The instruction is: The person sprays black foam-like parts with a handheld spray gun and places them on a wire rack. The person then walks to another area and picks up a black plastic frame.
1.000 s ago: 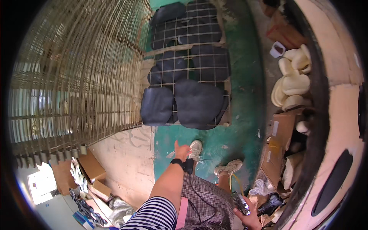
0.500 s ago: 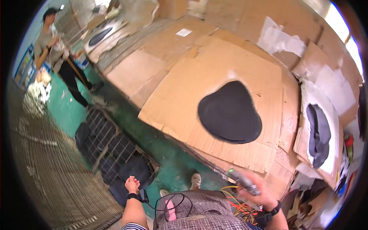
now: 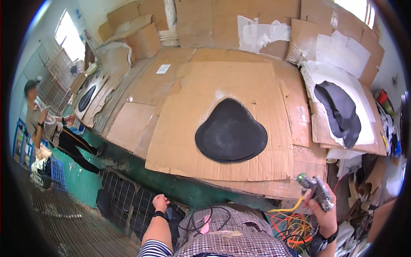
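Note:
My right hand [image 3: 324,210] grips a metal spray gun [image 3: 316,192] with a green part at one end, at the table's near right edge. A yellow hose [image 3: 294,207] runs from the gun down to the left. My left hand [image 3: 160,202] is curled closed near the table's front edge, with nothing visible in it. On the cardboard sheet [image 3: 180,128] lies a black rounded-triangular piece [image 3: 231,132], flat, its surface faintly dusted with pale marks. Neither hand touches it. Another black piece [image 3: 338,112], folded and rumpled, rests on a white-topped cardboard board [image 3: 366,130] at the right.
Orange and yellow hoses [image 3: 295,231] lie tangled below my right hand. A wire-mesh rack [image 3: 124,201] with dark pieces stands at lower left. At far left a person [image 3: 40,113] stands by the table, near another black piece [image 3: 87,97]. Cardboard [image 3: 239,17] lines the wall.
The view has swung, so the table now sits squarer before me. My right hand has risen to the right with the spray gun, its hose now visible. My left hand stays closed.

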The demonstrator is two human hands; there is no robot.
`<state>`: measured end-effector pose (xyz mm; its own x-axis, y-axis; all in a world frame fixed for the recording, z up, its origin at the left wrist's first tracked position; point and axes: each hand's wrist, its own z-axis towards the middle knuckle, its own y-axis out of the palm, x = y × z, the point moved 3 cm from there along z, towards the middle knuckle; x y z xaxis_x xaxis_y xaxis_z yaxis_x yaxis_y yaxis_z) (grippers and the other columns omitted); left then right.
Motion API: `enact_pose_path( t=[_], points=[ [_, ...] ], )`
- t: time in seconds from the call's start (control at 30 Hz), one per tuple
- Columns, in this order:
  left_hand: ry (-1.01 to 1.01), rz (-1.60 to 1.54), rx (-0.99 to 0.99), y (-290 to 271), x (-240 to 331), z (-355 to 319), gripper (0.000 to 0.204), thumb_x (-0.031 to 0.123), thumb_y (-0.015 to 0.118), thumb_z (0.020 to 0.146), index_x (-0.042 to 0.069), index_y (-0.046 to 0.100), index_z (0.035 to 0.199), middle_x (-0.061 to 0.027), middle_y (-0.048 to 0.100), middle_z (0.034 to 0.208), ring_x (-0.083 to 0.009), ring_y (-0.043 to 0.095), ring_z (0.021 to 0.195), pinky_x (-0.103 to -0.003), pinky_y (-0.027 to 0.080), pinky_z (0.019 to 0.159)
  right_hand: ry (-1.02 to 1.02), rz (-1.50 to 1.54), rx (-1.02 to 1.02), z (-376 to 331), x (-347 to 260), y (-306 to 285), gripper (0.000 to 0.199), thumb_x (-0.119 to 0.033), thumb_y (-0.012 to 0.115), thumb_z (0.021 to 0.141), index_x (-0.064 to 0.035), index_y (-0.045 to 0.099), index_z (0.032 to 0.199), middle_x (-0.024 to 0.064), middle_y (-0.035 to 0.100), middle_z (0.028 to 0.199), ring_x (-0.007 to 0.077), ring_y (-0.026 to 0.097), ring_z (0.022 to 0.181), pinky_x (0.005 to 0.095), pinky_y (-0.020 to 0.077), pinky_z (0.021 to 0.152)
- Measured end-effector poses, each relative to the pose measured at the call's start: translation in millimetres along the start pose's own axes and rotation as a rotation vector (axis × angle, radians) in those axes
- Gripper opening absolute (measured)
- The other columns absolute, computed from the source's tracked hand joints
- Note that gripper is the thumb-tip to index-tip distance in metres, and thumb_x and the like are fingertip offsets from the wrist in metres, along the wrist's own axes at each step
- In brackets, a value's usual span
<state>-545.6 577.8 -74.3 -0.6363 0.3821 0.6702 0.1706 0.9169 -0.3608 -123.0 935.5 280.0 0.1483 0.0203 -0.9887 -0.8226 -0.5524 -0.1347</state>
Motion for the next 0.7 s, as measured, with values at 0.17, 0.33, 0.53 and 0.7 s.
enact_pose_path(
  t=[0.17,0.33,0.53,0.7],
  points=[
    [0.085,-0.024,-0.071,-7,19,22,0.018,0.014,0.056,0.084,0.006,0.057,0.1,-0.0042,0.06,0.075,-0.014,0.058,0.052,-0.025,0.038,0.039,0.143,-0.009,-0.049,-34,-9,8,0.055,-0.009,0.068,0.078,0.0041,0.044,0.125,0.0063,0.06,0.089,0.0109,0.057,0.076,0.0254,0.048,0.07],
    [0.135,-0.041,-0.074,-30,37,35,0.019,0.009,0.053,0.084,0.006,0.055,0.102,-0.005,0.06,0.076,-0.0146,0.059,0.053,-0.025,0.04,0.04,0.175,0.13,-0.217,-38,-12,67,0.053,-0.003,0.066,0.078,0.004,0.044,0.126,0.0077,0.06,0.092,0.0114,0.057,0.079,0.0264,0.048,0.072],
    [0.139,-0.047,-0.105,-34,41,42,0.02,0.007,0.051,0.085,0.006,0.055,0.104,-0.0048,0.06,0.075,-0.0143,0.058,0.053,-0.025,0.039,0.04,0.027,0.112,0.017,-20,-18,93,0.053,-0.009,0.066,0.08,0.004,0.043,0.126,0.005,0.057,0.086,0.012,0.057,0.073,0.0267,0.0491,0.068],
    [0.144,-0.049,-0.141,-19,48,39,0.019,0.004,0.053,0.083,0.004,0.056,0.101,-0.0062,0.059,0.077,-0.013,0.056,0.052,-0.023,0.043,0.044,0.048,-0.094,0.195,-40,-30,71,0.051,-0.017,0.068,0.08,0.0048,0.047,0.121,0.0022,0.057,0.088,0.0078,0.054,0.076,0.0225,0.0456,0.069]
  ],
)
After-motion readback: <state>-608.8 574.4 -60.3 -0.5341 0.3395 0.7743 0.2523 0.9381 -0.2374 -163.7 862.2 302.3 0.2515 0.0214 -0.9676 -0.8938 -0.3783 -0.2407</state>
